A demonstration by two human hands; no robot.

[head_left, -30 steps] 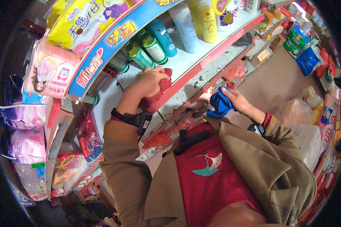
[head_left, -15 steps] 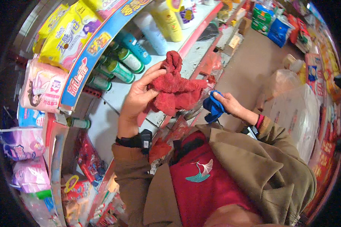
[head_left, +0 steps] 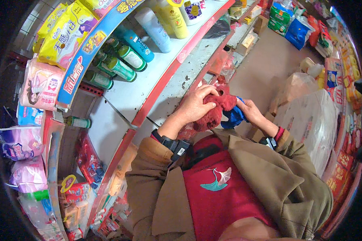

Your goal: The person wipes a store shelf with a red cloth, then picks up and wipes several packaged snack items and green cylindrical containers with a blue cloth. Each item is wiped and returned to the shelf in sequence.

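Observation:
My left hand (head_left: 197, 103) is closed around a bunched red cloth (head_left: 213, 114), held in front of my chest. Beside it, my right hand (head_left: 251, 112) grips a crumpled blue cloth (head_left: 234, 117). The two cloths meet, the red one overlapping the left side of the blue. Part of my right hand's fingers is hidden by the cloths. Past my left hand lies the white shelf (head_left: 165, 102), bare there and dotted with dark specks.
Green-capped bottles (head_left: 120, 69), a blue spray can (head_left: 153, 30) and yellow bottles (head_left: 175, 20) stand on the upper shelf. Yellow packs (head_left: 62, 38) sit at the left. Plastic-wrapped cartons (head_left: 307, 128) stand on the right, with bagged goods (head_left: 297, 34) at the far aisle end.
My left hand has come down and to the right with the red cloth, from over the shelf to against the blue cloth. My right hand has shifted slightly right.

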